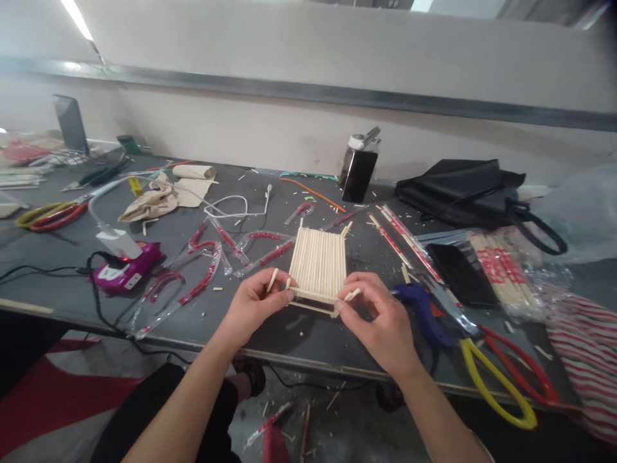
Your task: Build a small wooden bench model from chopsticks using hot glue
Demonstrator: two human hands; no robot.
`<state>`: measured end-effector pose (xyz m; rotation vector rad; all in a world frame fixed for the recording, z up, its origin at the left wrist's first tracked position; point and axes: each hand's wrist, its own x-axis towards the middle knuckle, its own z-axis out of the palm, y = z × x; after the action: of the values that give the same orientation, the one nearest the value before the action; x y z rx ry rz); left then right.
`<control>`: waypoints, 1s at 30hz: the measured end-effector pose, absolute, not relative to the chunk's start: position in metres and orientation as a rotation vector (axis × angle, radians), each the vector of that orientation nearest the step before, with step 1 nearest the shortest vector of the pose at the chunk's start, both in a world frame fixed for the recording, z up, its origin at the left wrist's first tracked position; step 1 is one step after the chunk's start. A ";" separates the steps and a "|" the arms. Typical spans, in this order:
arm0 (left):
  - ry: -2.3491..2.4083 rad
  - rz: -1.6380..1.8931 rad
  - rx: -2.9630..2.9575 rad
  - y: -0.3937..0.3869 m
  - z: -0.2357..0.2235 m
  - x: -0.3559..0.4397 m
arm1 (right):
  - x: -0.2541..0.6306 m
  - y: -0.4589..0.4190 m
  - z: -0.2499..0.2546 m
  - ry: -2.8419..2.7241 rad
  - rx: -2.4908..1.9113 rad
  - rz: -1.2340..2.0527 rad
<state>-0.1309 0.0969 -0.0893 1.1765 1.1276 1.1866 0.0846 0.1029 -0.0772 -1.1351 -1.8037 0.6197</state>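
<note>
Between my hands is a small frame of pale wooden sticks point(318, 260), its top a row of sticks laid side by side, with short ends jutting from the far corners. My left hand point(258, 302) is closed, thumb and fingers pinching the near left corner. A short stick piece point(272, 281) pokes up between its fingers. At the near right corner my right hand point(376, 312) pinches the frame, with another short stick piece point(353, 294) by its fingers. A blue glue gun point(421, 312) lies just right of my right hand.
Scissors with yellow and red handles point(496, 379) lie at the front right edge, near a black phone point(460, 273). Plastic wrappers point(207, 283), a purple power strip point(126, 267) and a white cable point(231, 212) lie left. A black bag point(453, 190) is behind right.
</note>
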 end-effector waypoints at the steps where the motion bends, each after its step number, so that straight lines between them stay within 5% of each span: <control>1: 1.116 1.183 1.169 0.096 -0.090 -0.132 | 0.085 0.103 -0.077 -1.801 -1.130 0.619; 16: 0.894 1.404 0.800 0.069 -0.068 -0.127 | 0.098 0.084 -0.043 -1.205 -0.793 0.804; 30: 1.135 1.176 1.779 0.039 -0.058 -0.105 | 0.095 0.045 -0.059 -0.612 -0.780 2.103</control>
<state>-0.1051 0.0388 -0.0579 1.7790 1.1354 1.1756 0.0946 0.0448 -0.0595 -0.7796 -0.6124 2.1028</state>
